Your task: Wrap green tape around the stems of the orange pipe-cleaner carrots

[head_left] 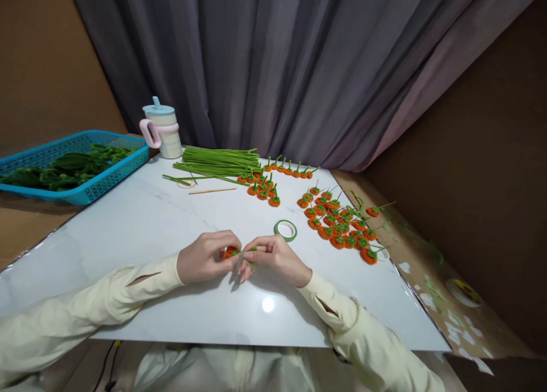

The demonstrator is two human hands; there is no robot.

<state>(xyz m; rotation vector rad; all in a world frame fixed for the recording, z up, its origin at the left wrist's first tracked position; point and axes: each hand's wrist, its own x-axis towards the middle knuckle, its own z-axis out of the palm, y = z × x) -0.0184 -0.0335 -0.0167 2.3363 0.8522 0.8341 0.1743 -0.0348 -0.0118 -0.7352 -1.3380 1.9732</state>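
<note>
Between the fingers of my left hand is a small orange pumpkin that looks made of fuzzy pipe cleaner, its stem end turned toward the right. My right hand pinches a green stem close beside it; a pale strip seems to trail under those fingers, partly hidden. Just beyond my right hand a roll of green tape lies flat on the table. More orange pumpkins with green stems stand in groups, one near the middle and a larger one at the right.
A bundle of green pipe cleaners lies at the back, with a thin wooden stick before it. At the back left stand a tumbler and a blue basket of green pieces. Paper scraps litter the surface beyond the table's right edge.
</note>
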